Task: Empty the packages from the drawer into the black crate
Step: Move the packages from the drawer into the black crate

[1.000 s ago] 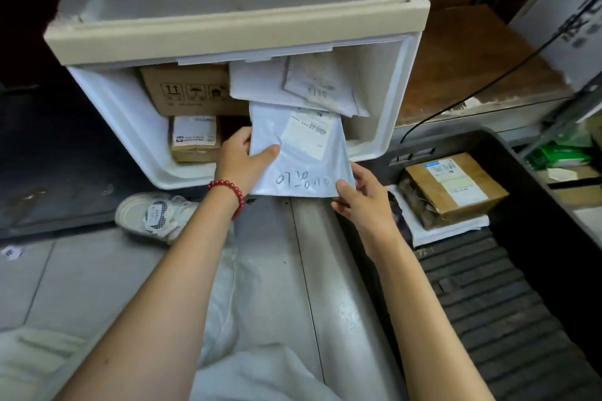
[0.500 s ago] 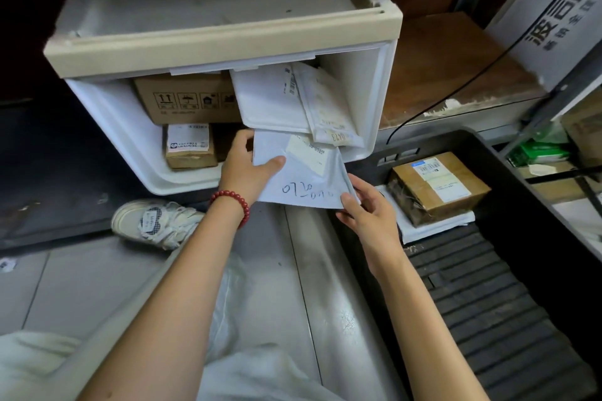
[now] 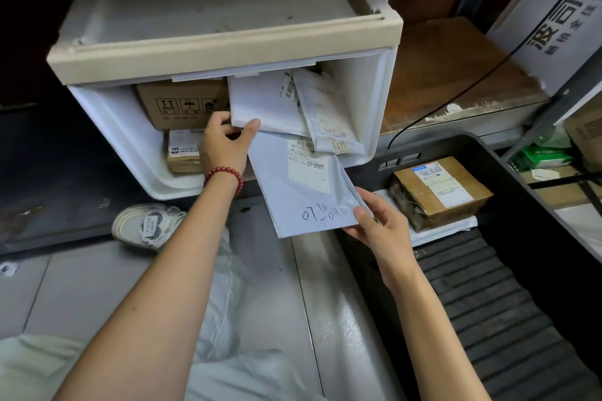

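Observation:
The white plastic drawer [image 3: 107,120] stands pulled out in front of me, with cardboard boxes and white mailer bags in it. My right hand [image 3: 381,231] pinches the lower right corner of a white mailer bag with handwriting [image 3: 293,202], which hangs half out over the drawer's front edge. My left hand [image 3: 224,143], with a red bead bracelet, pinches the lower left corner of a second white mailer bag [image 3: 260,101] still inside the drawer. The black crate [image 3: 508,335] lies at the right, holding a brown taped box [image 3: 439,192] on a white flat package [image 3: 436,231].
Inside the drawer sit a large brown carton [image 3: 176,104], a small labelled box [image 3: 182,153] and a crumpled mailer marked 0413 [image 3: 329,120]. A white shoe [image 3: 146,225] rests on the grey floor below. A wooden shelf with a black cable [image 3: 456,88] runs behind the crate.
My left hand let go of the handwritten mailer and moved up onto the second mailer. My right hand has drawn the handwritten mailer further out and down to the right.

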`<state>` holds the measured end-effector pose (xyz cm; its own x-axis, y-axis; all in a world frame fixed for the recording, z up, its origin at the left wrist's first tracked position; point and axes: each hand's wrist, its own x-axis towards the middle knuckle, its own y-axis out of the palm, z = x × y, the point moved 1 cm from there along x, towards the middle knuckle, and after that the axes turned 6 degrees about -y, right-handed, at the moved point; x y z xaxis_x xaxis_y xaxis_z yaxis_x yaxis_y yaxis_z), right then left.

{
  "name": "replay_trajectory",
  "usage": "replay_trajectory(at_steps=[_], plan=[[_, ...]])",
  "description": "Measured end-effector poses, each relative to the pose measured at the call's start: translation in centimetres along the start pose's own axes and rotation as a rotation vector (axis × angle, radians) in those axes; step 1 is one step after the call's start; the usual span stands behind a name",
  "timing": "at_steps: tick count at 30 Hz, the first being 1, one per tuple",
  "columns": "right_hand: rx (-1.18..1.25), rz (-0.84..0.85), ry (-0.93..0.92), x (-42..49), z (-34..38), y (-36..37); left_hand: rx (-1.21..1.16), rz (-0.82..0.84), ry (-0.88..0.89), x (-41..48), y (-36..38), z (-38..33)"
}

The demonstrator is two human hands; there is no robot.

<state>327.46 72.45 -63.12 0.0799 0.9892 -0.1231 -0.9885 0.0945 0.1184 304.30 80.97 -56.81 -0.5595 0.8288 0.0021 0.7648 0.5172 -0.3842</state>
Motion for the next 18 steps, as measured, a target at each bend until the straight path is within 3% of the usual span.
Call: replay_trajectory(at_steps=[7, 15, 18], plan=[[-0.2, 0.046, 0.031, -0.4, 0.5, -3.0, 0.035, -0.026, -0.031, 1.3, -0.4, 1.0], [-0.167, -0.25, 0.078, -0.1, 0.4, -3.5, -0.04, 0.085, -0.168, 0.3, -0.3, 0.7], [-0.079, -0.369, 0.123, -0.1, 0.4, -3.2, -0.031, 0.195, -0.248, -0.8, -0.7, 0.6]])
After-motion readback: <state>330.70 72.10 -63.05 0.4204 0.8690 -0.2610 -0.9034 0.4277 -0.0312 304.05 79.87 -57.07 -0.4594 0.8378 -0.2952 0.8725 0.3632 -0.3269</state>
